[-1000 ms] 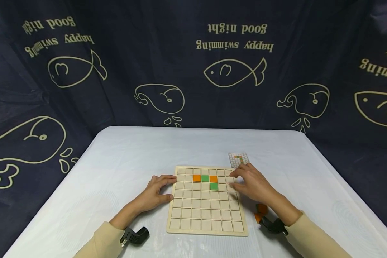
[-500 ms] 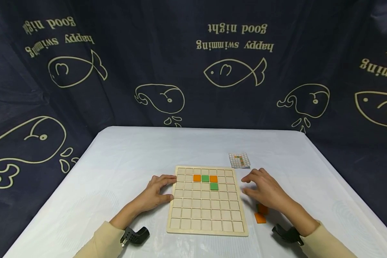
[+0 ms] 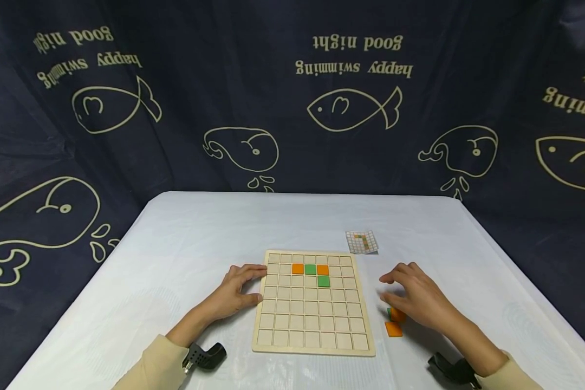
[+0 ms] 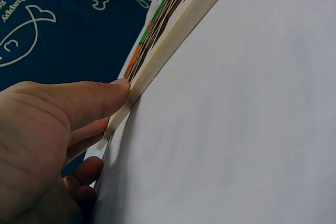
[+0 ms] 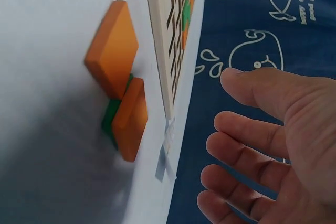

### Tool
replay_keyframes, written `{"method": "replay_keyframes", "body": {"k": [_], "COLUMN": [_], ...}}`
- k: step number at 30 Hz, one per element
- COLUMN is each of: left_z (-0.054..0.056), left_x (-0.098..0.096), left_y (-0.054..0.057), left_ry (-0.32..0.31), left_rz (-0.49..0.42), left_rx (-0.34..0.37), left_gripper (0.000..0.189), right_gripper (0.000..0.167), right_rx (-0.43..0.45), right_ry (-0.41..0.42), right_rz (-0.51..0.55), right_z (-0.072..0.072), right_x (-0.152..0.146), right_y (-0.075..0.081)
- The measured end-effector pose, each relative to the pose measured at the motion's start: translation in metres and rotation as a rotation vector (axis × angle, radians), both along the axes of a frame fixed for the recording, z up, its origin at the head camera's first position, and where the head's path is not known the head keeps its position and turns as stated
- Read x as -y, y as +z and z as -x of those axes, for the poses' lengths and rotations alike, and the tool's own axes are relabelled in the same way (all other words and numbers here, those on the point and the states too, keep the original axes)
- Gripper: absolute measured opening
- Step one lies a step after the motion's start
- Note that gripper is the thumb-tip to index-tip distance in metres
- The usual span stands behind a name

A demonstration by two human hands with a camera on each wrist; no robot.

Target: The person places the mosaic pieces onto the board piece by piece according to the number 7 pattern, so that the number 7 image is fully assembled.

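On the table lies a wooden grid board (image 3: 303,309) with square cells. Two orange tiles and two green ones sit in its upper rows, among them a green tile (image 3: 324,281). Along the board's left edge rests my left hand (image 3: 231,292), its thumb and fingertips touching the rim (image 4: 157,59). To the right of the board my right hand (image 3: 416,295) hovers with fingers apart and holds nothing. Just below it lie loose tiles: one orange tile (image 3: 394,329) nearer me and another orange tile (image 5: 131,121) overlapping a green tile (image 5: 109,121), partly hidden.
Beyond the board's upper right corner lies a small card (image 3: 362,242) printed with a coloured grid pattern. A white cloth covers the table (image 3: 214,222). Behind it hangs a dark curtain (image 3: 283,108) with fish and whale drawings.
My right hand has moved off the board's right edge, rightward and toward me, over to the loose tiles. The printed card is now uncovered. My left hand stays in place.
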State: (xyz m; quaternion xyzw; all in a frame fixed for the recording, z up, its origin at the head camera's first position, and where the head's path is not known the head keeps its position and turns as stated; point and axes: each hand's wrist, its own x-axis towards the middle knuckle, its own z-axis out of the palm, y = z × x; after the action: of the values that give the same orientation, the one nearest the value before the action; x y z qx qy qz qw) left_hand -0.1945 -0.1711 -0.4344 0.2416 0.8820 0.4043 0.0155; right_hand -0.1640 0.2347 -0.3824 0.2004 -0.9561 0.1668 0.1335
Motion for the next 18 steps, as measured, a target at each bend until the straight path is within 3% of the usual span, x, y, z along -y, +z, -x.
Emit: {"method": "replay_keyframes", "body": {"k": [18], "left_z": [0.000], "left_x": [-0.001], "left_y": [0.000], "left_ry": [0.004], "left_rz": [0.005], "left_rx": [0.000], "left_gripper": [0.054], "right_gripper": [0.027], "right_rx": [-0.011], "right_ry": [-0.044], "right_rz": [-0.036], "right_z": [-0.023], "right_x": [-0.020], "right_y": [-0.010]}}
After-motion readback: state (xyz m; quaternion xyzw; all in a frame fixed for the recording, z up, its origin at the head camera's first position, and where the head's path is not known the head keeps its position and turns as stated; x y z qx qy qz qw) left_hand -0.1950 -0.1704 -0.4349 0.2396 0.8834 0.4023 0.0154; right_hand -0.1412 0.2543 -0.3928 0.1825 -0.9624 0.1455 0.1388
